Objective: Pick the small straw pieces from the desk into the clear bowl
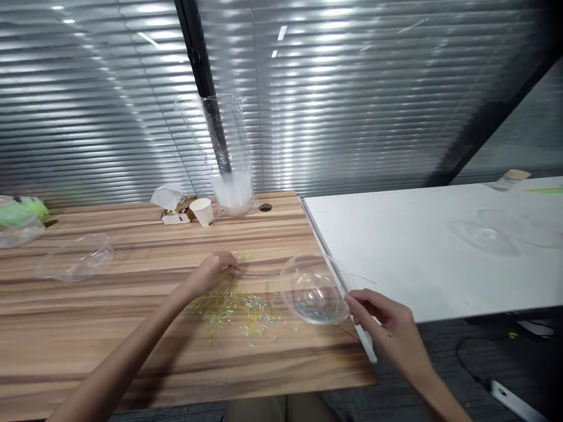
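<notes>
My right hand (382,316) pinches the rim of a clear plastic bowl (314,296), thumb and fingers closed on its right side. The bowl is tilted near the wooden table's right edge, and small clear or bluish pieces seem to lie in its bottom. My left hand (216,272) is closed, fingertips pressed together, just above a scattered pile of thin yellow, green and clear tube-like pieces (237,310). Whatever lies between those fingertips is hidden. Loose pieces are spread around the pile toward the bowl.
Another clear bowl (77,261) stands at left, near a container with green contents (24,214). At the back are a tissue pack (176,214), a paper cup (202,212) and a plastic bag of white cups (233,190). A white table (387,246) adjoins at right, holding clear plastic pieces (488,237).
</notes>
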Tool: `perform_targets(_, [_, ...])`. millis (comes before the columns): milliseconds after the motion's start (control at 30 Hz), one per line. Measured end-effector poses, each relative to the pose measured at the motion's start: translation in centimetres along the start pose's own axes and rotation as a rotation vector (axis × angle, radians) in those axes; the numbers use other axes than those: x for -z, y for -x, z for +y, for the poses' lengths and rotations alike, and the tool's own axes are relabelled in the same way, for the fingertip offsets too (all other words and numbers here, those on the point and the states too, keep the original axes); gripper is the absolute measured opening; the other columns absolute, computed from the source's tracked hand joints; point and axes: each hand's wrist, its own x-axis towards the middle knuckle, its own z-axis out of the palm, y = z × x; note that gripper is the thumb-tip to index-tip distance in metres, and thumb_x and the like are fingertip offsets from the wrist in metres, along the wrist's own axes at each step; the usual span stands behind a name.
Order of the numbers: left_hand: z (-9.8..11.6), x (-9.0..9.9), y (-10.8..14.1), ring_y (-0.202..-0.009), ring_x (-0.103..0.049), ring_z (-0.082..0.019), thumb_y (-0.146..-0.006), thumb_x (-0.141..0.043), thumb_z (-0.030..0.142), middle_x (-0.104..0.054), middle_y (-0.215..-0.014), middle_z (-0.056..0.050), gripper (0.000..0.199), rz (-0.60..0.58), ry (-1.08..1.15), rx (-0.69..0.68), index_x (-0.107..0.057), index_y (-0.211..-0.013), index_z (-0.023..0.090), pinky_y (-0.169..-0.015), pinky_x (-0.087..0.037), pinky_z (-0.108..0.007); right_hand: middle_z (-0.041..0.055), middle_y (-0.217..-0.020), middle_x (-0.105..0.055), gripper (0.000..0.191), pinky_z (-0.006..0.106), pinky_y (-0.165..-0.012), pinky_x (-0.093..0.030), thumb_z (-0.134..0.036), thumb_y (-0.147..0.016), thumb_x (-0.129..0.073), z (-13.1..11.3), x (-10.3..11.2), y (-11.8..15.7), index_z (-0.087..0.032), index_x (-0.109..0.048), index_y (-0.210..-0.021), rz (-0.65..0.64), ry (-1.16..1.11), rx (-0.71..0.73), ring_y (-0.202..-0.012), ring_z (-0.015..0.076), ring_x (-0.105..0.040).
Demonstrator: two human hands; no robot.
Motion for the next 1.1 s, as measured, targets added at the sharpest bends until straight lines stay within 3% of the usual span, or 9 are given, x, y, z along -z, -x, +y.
perform_targets(167, [-0.6,-1.5,0.2,-0.075,-0.061,-0.016,-0.081,-0.052,0.012,-0.068,-0.076,-0.004,0.020,-0.098,-0.044,0.014,-0.070,-0.075,0.018,-0.068,-0.044,-0.025,0.0016,-0.062,-0.061,0.026,0.021,-0.054,-0.049,-0.042,-0.084,-0.061,1.1,1.6,2.2,-0.017,-0.067,-0.079,0.051,-0.009,-0.082,-0.054,0.0138,-0.056])
perform_targets(400, [0.0,-1.3,-0.4,-0.070,-0.060,-0.016,-0.080,-0.051,0.012,-0.065,-0.074,-0.004,0.016,-0.132,-0.117,0.036,-0.065,-0.073,0.017,-0.063,-0.042,-0.025,0.0022,-0.061,-0.060,0.027,0.022,-0.055,-0.049,-0.044,-0.083,-0.062,0.1,2.4,3.9,-0.018,-0.068,-0.079,0.105,-0.045,-0.162,-0.055,0.0148,-0.056])
perform_targets(500, [2.4,-0.8,-1.2,-0.072,-0.059,-0.017,-0.083,-0.047,0.013,-0.065,-0.076,-0.004,0.016,-0.059,-0.104,0.013,-0.061,-0.077,0.017,-0.065,-0.043,-0.027,0.0022,-0.063,-0.061,0.026,0.021,-0.055,-0.048,-0.042,-0.085,-0.060,-0.2,2.1,3.5,-0.018,-0.068,-0.079,0.067,-0.042,-0.146,-0.056,0.0141,-0.057])
perform_targets(600, [6.9,-0.5,-3.2,-0.076,-0.059,-0.016,-0.088,-0.042,0.013,-0.065,-0.081,-0.002,0.020,0.036,-0.021,-0.094,-0.060,-0.082,0.019,-0.070,-0.044,-0.028,0.0028,-0.067,-0.063,0.026,0.021,-0.055,-0.048,-0.039,-0.087,-0.057,-0.4,1.2,2.5,-0.017,-0.068,-0.079,0.019,-0.030,-0.080,-0.058,0.0140,-0.058])
perform_targets(700, [11.1,-0.6,-5.4,-0.077,-0.059,-0.015,-0.091,-0.043,0.014,-0.065,-0.080,-0.002,0.022,-0.022,0.082,-0.304,-0.063,-0.082,0.018,-0.073,-0.044,-0.027,0.0030,-0.070,-0.064,0.025,0.021,-0.058,-0.048,-0.036,-0.090,-0.054,-0.6,0.4,1.5,-0.017,-0.067,-0.081,0.007,-0.022,-0.018,-0.061,0.0137,-0.058])
perform_targets(767, [12.2,-1.0,-6.4,-0.083,-0.061,-0.016,-0.093,-0.044,0.018,-0.067,-0.086,-0.003,0.022,-0.083,0.162,-0.385,-0.065,-0.087,0.019,-0.075,-0.045,-0.027,0.0034,-0.072,-0.064,0.024,0.021,-0.059,-0.048,-0.035,-0.090,-0.053,-0.7,0.2,1.3,-0.017,-0.067,-0.082,0.022,-0.020,0.004,-0.062,0.0137,-0.059])
perform_targets(833, [11.5,-1.7,-6.9,-0.088,-0.061,-0.016,-0.094,-0.044,0.021,-0.068,-0.092,-0.004,0.021,-0.059,0.225,-0.352,-0.065,-0.093,0.019,-0.077,-0.046,-0.028,0.0034,-0.072,-0.064,0.024,0.022,-0.059,-0.048,-0.035,-0.091,-0.053,-0.5,0.3,1.4,-0.017,-0.067,-0.082,0.039,-0.016,0.005,-0.062,0.0137,-0.059])
perform_targets(933, [8.4,-3.0,-6.8,-0.083,-0.061,-0.016,-0.093,-0.046,0.022,-0.066,-0.090,-0.005,0.018,0.020,0.239,-0.198,-0.064,-0.090,0.017,-0.074,-0.047,-0.028,0.0029,-0.072,-0.064,0.023,0.021,-0.058,-0.048,-0.035,-0.090,-0.054,0.1,1.0,2.0,-0.017,-0.066,-0.081,0.050,-0.022,-0.028,-0.061,0.0134,-0.059])
perform_targets(1100, [4.9,-5.2,-5.5,-0.081,-0.059,-0.019,-0.089,-0.049,0.022,-0.064,-0.086,-0.005,0.013,-0.081,0.069,-0.092,-0.060,-0.086,0.018,-0.073,-0.046,-0.031,0.0030,-0.067,-0.062,0.025,0.021,-0.056,-0.048,-0.036,-0.090,-0.054,0.8,1.8,3.0,-0.017,-0.066,-0.080,0.050,-0.052,-0.081,-0.058,0.0139,-0.058])
